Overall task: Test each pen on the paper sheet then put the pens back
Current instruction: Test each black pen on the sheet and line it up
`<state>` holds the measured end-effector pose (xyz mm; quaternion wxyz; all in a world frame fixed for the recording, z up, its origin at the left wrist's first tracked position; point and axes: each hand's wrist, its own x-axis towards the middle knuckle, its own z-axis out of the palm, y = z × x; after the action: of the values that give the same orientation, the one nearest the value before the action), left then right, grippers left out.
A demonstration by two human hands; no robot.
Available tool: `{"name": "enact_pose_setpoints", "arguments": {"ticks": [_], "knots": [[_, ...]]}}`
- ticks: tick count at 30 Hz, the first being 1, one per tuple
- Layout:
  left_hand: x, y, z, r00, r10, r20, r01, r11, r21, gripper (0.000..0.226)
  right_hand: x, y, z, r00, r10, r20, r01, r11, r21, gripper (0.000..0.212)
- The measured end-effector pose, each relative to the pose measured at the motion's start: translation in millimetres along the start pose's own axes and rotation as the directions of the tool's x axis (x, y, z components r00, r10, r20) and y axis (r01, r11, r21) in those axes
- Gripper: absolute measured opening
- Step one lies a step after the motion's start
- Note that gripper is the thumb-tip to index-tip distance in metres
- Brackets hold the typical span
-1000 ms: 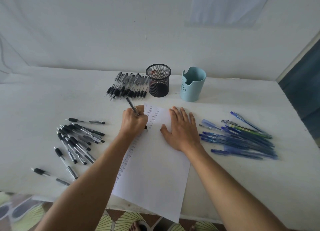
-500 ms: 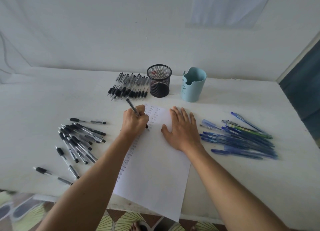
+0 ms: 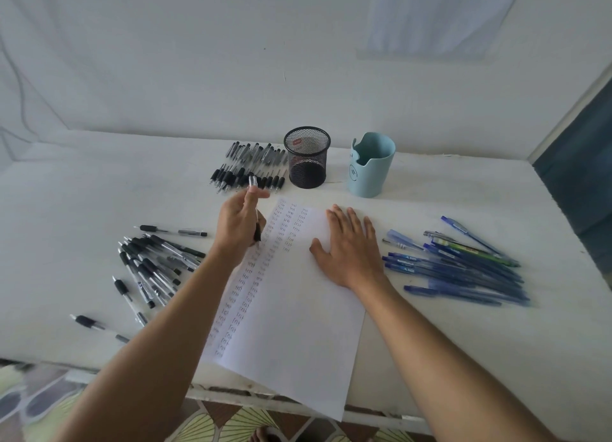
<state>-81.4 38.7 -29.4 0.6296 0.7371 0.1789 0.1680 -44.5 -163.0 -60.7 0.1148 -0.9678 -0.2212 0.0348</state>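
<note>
On the table, middle: paper, scribble columns down its left side, rest blank.
Left hand: gripping a black pen, tip hovering at the paper's left edge.
Right hand: flat, fingers spread, pinning the paper.
Done: probably the black row at the far edge.
Left to do: black pile by the left edge, blue pens right side, then everything back into mesh cup and blue cup.
In the way: nothing much, cups look empty.

My left hand, centre-left of the frame, curls its fingers round a pen. My right hand, right of centre, lies flat, fingers spread. Both forearms stretch up from the bottom edge.
</note>
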Motion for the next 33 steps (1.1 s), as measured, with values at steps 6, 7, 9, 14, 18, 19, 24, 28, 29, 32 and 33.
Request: {"name": "enact_pose_setpoints", "arguments": {"ticks": [6, 7, 9, 14, 18, 19, 24, 28, 29, 32, 33], "knots": [[9, 5, -17, 0.999, -0.007, 0.032, 0.0, 0.978, 0.209, 0.032, 0, 0, 1, 1.0, -0.004, 0.01, 0.004, 1.0, -0.007, 0.083], [12, 7, -18, 0.999, -0.006, 0.031, -0.002, 0.968, 0.253, 0.033, 1, 0, 1, 1.0, -0.005, 0.007, 0.005, 1.0, -0.008, 0.083], [21, 12, -23, 1.0, 0.005, 0.031, -0.014, 0.945, 0.326, 0.037, 1, 0, 2, 1.0, -0.008, -0.003, 0.008, 1.0, -0.008, 0.083], [63, 22, -33, 0.995, -0.032, -0.089, 0.078, 0.808, 0.583, 0.052, 2, 1, 2, 1.0, -0.009, 0.004, 0.01, 0.999, -0.036, 0.089], [90, 21, -37, 0.978, -0.076, -0.196, 0.182, 0.773, 0.608, 0.056, 3, 2, 3, 1.0, -0.011, 0.001, 0.011, 0.999, -0.032, 0.094], [96, 18, -39, 0.975, -0.044, -0.217, 0.173, 0.762, 0.624, 0.052, 2, 2, 4, 1.0, -0.011, -0.004, 0.011, 1.0, -0.027, 0.095], [109, 7, -40, 0.966, 0.08, -0.247, 0.107, 0.744, 0.659, 0.034, 2, 1, 3, 1.0, -0.004, -0.005, 0.004, 0.999, -0.034, 0.096], [106, 0, -46, 0.973, 0.062, -0.221, 0.109, 0.724, 0.681, 0.023, 2, 1, 3, 1.0, -0.002, -0.004, 0.002, 1.0, -0.025, 0.096], [103, 1, -48, 0.975, 0.061, -0.212, 0.102, 0.728, 0.678, 0.02, 2, 1, 4, 1.0, -0.002, -0.006, 0.002, 1.0, -0.028, 0.096], [94, 7, -55, 0.978, 0.086, -0.188, 0.058, 0.76, 0.648, 0.031, 2, 1, 4, 1.0, -0.002, -0.009, 0.001, 1.0, -0.027, 0.096], [89, 10, -59, 0.975, 0.106, -0.194, 0.046, 0.761, 0.647, 0.034, 2, 1, 4, 1.0, -0.003, -0.012, 0.003, 1.0, -0.029, 0.097]]}}
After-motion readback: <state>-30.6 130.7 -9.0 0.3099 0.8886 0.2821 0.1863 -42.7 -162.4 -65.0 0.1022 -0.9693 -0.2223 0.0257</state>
